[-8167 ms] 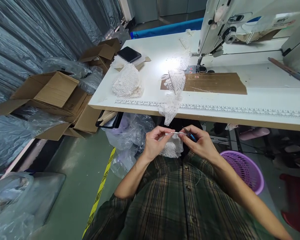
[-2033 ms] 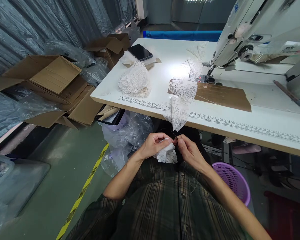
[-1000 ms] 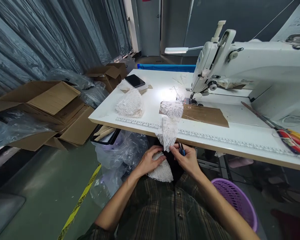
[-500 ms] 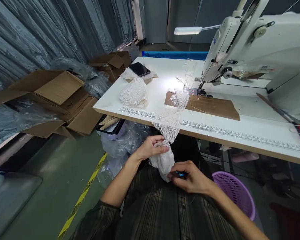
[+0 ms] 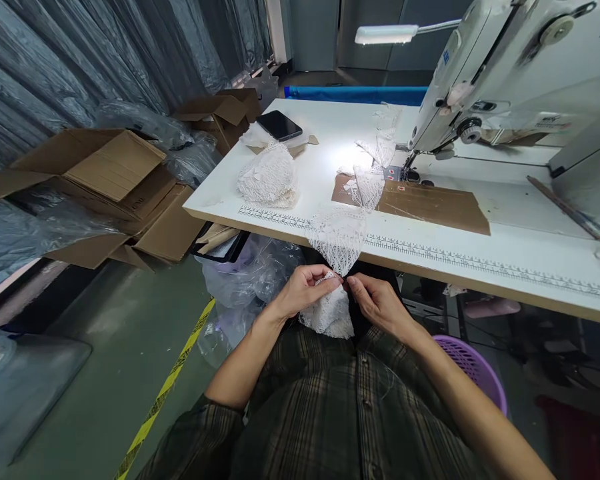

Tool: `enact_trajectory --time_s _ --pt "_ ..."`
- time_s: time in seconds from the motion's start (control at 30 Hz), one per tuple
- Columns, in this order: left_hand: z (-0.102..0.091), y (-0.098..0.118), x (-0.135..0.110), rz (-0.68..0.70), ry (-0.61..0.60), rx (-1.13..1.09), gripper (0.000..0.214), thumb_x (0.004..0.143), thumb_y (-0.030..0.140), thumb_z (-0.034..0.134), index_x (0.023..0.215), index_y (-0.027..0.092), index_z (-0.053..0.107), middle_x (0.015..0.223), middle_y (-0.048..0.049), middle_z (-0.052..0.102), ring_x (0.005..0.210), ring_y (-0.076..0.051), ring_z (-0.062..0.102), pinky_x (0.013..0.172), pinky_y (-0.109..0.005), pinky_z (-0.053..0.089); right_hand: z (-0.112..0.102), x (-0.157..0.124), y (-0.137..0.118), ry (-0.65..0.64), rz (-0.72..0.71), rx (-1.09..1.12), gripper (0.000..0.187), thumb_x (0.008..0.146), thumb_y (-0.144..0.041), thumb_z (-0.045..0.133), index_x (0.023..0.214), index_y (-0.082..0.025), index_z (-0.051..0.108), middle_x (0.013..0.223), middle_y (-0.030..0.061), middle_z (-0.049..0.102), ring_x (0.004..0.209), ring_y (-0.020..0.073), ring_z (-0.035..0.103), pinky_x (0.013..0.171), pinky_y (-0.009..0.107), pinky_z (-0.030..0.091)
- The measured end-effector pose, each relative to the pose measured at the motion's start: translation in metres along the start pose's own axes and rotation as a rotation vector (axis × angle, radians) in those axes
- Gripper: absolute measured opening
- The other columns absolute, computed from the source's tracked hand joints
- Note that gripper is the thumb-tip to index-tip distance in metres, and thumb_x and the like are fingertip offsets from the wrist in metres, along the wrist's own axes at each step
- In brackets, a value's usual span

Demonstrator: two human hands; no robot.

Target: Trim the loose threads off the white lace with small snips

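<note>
My left hand (image 5: pixel 313 290) pinches a white lace piece (image 5: pixel 333 317) by its top edge, just below the table's front edge. The lace hangs bunched over my lap. Above the pinch, a narrow join links it to another lace piece (image 5: pixel 337 237), which lies over the table edge. This runs on in a chain of lace (image 5: pixel 370 187) toward the sewing machine needle. My right hand (image 5: pixel 377 300) is closed at the join, thumb and fingers together, close to my left fingertips. What lies inside the right fingers is hidden.
A white sewing machine (image 5: pixel 510 87) stands at the right, with brown cardboard (image 5: pixel 435 207) before it. On the table (image 5: pixel 210 197) are a lace pile (image 5: pixel 269 177) and a phone (image 5: pixel 279 125). Open boxes (image 5: pixel 115 163) lie left; a purple basket (image 5: pixel 475 370) stands below right.
My right hand has moved up from the lower end of the hanging lace to the join beside my left hand. The small dark-and-blue tool it held is now out of sight.
</note>
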State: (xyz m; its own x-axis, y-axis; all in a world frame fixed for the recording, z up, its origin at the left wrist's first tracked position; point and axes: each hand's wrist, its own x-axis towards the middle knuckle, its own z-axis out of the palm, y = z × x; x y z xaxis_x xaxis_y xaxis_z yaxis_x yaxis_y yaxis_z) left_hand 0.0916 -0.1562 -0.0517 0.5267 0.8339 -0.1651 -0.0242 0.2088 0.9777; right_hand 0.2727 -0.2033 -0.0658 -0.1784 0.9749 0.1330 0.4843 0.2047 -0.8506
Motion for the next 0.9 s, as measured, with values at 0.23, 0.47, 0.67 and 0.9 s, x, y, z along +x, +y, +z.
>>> enact_trajectory --time_s 0.23,0.47,0.67,0.9 --pt "0.001 -0.003 0.0 -0.029 0.025 -0.012 0.029 0.073 0.04 0.076 0.076 0.012 0.07 0.071 -0.0011 0.065 0.064 -0.01 0.055 0.06 -0.021 0.042 0.005 0.001 0.004 0.025 0.088 0.052 0.047 0.098 -0.056 0.035 0.069 -0.02 0.046 0.059 -0.003 0.043 0.055 0.012 0.039 0.053 0.026 0.03" --pt "-0.003 -0.025 -0.003 -0.064 -0.026 0.086 0.037 0.081 0.048 0.066 0.093 0.012 0.069 0.085 -0.0073 0.071 0.076 -0.018 0.065 0.069 -0.028 0.05 0.016 -0.024 0.016 -0.206 0.244 0.316 0.039 0.083 -0.057 0.062 0.082 -0.021 0.047 0.057 -0.0081 0.041 0.048 0.0088 0.037 0.045 0.021 0.033" --pt "-0.017 -0.058 0.005 0.162 0.058 0.759 0.042 0.079 0.035 0.07 0.117 0.018 0.066 0.124 -0.0121 0.064 0.118 -0.028 0.057 0.105 -0.044 0.04 0.009 -0.013 0.018 0.142 0.275 0.243 0.045 0.081 -0.058 0.064 0.096 -0.015 0.061 0.065 0.0004 0.061 0.048 0.0089 0.041 0.042 0.022 0.034" --pt "-0.018 -0.055 0.004 0.19 0.007 0.679 0.049 0.079 0.043 0.071 0.121 0.019 0.063 0.131 -0.0142 0.059 0.125 -0.029 0.052 0.111 -0.048 0.033 0.005 0.01 -0.007 0.304 0.22 0.381 0.046 0.082 -0.058 0.063 0.091 -0.012 0.066 0.057 0.0025 0.062 0.04 0.009 0.041 0.037 0.022 0.035"
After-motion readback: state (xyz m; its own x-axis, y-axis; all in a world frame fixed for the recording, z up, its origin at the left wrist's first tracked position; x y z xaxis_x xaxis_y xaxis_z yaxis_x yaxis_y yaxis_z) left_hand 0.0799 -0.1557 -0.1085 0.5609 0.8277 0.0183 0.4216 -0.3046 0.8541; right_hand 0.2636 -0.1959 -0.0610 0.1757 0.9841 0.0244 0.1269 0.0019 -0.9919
